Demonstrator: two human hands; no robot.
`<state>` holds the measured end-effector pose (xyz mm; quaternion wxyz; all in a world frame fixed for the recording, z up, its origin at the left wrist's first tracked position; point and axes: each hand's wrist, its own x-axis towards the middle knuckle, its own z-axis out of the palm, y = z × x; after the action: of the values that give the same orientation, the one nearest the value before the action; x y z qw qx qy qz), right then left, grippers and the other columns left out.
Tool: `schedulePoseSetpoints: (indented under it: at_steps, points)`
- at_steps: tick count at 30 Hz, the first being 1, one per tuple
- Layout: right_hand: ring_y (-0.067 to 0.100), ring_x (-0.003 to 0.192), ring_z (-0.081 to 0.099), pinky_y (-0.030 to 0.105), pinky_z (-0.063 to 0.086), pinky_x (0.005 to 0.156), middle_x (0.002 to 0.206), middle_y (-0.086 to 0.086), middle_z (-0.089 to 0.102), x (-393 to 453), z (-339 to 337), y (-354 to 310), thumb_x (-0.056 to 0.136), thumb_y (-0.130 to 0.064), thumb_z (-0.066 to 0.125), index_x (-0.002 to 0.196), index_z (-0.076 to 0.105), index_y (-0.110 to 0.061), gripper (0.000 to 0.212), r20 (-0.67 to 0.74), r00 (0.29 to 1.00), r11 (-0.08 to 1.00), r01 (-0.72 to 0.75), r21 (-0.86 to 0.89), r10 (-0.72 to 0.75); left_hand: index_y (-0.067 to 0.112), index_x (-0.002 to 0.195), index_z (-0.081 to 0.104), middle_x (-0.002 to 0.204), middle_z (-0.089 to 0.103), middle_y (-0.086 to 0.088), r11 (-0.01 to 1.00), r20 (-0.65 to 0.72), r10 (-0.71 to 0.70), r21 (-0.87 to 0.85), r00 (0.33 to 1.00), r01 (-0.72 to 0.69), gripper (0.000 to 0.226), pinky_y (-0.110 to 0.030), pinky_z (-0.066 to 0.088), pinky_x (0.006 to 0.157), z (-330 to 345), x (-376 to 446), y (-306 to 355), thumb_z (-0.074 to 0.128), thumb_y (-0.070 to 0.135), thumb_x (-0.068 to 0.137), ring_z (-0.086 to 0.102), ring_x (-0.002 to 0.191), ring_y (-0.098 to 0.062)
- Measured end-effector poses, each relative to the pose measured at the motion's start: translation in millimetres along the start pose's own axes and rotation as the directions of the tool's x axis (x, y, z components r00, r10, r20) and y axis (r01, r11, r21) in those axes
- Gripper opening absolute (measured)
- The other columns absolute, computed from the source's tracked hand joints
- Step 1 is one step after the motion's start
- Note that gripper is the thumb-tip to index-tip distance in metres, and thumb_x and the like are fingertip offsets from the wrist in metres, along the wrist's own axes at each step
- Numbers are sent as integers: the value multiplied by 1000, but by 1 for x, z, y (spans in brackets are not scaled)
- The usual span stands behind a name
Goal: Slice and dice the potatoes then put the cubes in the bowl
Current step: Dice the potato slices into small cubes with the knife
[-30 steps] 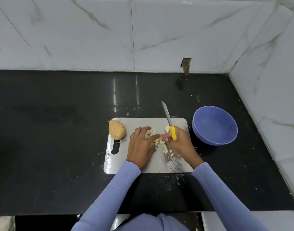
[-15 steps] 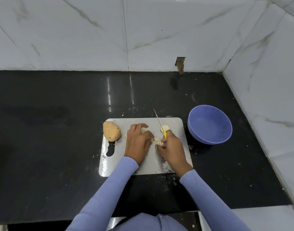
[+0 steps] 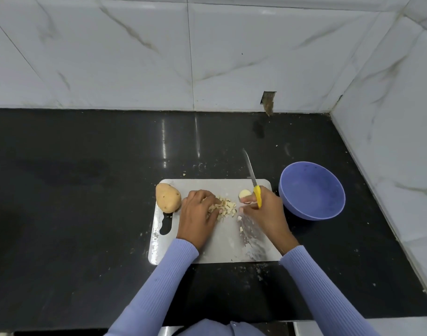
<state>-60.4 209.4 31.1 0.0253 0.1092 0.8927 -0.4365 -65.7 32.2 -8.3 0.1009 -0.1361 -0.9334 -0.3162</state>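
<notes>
- one whole potato [image 3: 168, 198] is uncut, sitting at the 9 o'clock edge of the cutting board [image 3: 222, 241], just beside the left hand [image 3: 198, 212].
- a pile of potato cubes [image 3: 225, 207] lies mid-board, between the two hands. a few stray bits sit toward 5 o'clock of the pile.
- left hand's grip: fingers curled over the 9 o'clock side of the pile, looks like it's gathering or cupping cubes, can't tell how many it actually holds.
- right hand [image 3: 265, 209] has its grip wrapped round the yellow handle of the knife [image 3: 253, 183], blade pointing to 12 o'clock, off the food.
- a small potato end piece [image 3: 244, 194] sits just at 9 o'clock of the knife handle, not diced yet.
- the blue bowl [image 3: 312, 190] at 3 o'clock of the board looks empty, so i'd say less than halfway: no cubes moved, one potato plus the end piece left.
- black bench [image 3: 86, 190] has crumbs scattered round the board. nothing blocks the path from pile to bowl except the knife hand itself.
</notes>
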Motion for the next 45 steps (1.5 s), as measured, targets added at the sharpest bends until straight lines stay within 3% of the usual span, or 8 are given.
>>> schedulePoseSetpoints:
  at_steps: [6,13,15,18,27,30,35,45]
  points:
    - [17,71,65,21,51,61,81,4,64,-17,7,17,63,-14,88,82,48,-13,45,175,977,985,-101,-137,125,17,75,67,86,58,3,1000,-30,-18,-4,999,18,10,-24,23,70,1,3,-1,77,17,76,49,83,-18]
    - [2,74,64,6,45,62,83,-7,69,1,24,-6,87,-11,68,83,55,-13,13,-80,996,997,36,70,-31,13,83,72,90,62,0,999,-39,43,26,998,-42,6,-31,37,69,2,7,-3,72,9,80,53,84,-22]
    - [3,81,65,5,46,69,90,-9,70,4,16,-5,88,-9,66,88,58,-13,9,-153,987,998,60,28,-55,16,80,73,92,62,2,1000,-34,23,6,999,-23,11,-29,34,71,1,7,-2,78,10,73,53,86,-21]
    - [14,86,65,21,53,74,97,2,69,9,8,4,91,-11,62,101,58,-9,11,-216,976,995,15,-103,-37,19,80,74,93,63,3,1000,-34,0,-20,999,-1,9,-29,34,72,0,8,1,79,16,74,51,88,-18]
    - [17,74,55,26,39,60,91,5,63,10,14,15,96,-20,53,101,46,-15,10,-45,991,890,93,-447,-126,20,86,75,102,63,2,1000,23,27,2,999,-27,14,-30,35,77,8,9,7,77,15,74,51,97,-21]
    - [15,71,58,26,47,60,82,1,63,-10,10,25,91,-19,62,86,43,-17,20,-86,992,947,63,-314,-94,20,86,75,104,63,3,999,38,40,5,999,-40,11,-31,36,77,11,7,9,75,21,75,50,99,-20]
    - [11,70,61,9,43,57,78,2,63,-33,6,23,77,-9,76,73,41,-19,36,-126,990,998,-54,32,57,22,86,75,103,63,2,999,41,46,-4,998,-45,11,-32,39,79,14,1,14,77,23,75,49,100,-18]
    - [10,76,62,19,50,65,87,-2,65,-55,-1,38,92,-18,60,87,47,-16,13,-35,998,994,-52,-95,48,28,81,75,85,61,7,996,89,72,36,993,-76,14,-28,26,70,29,-23,40,73,37,72,47,83,-16]
